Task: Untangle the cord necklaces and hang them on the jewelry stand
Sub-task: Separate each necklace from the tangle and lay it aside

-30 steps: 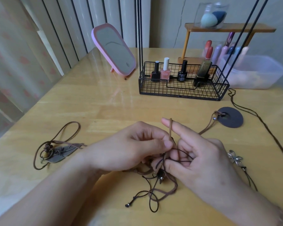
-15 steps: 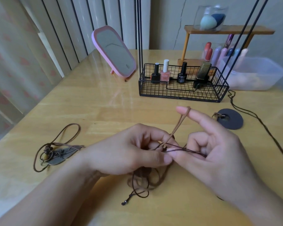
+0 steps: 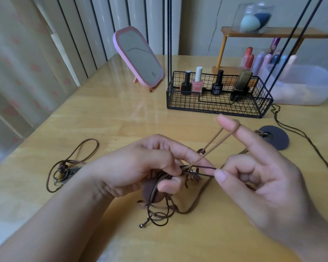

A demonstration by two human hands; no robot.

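Observation:
My left hand [image 3: 138, 165] pinches a knot of tangled brown cords [image 3: 189, 173] above the table. A tan cord loop [image 3: 214, 144] runs up from the knot over the extended index finger of my right hand [image 3: 259, 171], whose thumb and curled fingers pinch dark cords pulled sideways. A brown oval pendant [image 3: 150, 191] and loose dark loops [image 3: 159, 214] hang below my left hand. Another necklace with beads [image 3: 64, 167] lies coiled at the left. The jewelry stand's black wire basket [image 3: 216, 108] and thin rods [image 3: 169, 35] rise behind.
A dark round pendant [image 3: 276, 138] with a long cord lies at the right. Several nail polish bottles [image 3: 197, 82] stand in the basket. A pink mirror [image 3: 138, 57], a clear plastic tub [image 3: 301, 86] and a wooden shelf [image 3: 273, 34] stand at the back of the wooden table [image 3: 112, 114].
My right index finger has lifted up and to the right, drawing the tan loop out of the tangle. The tangle rose off the table and the brown pendant came into view.

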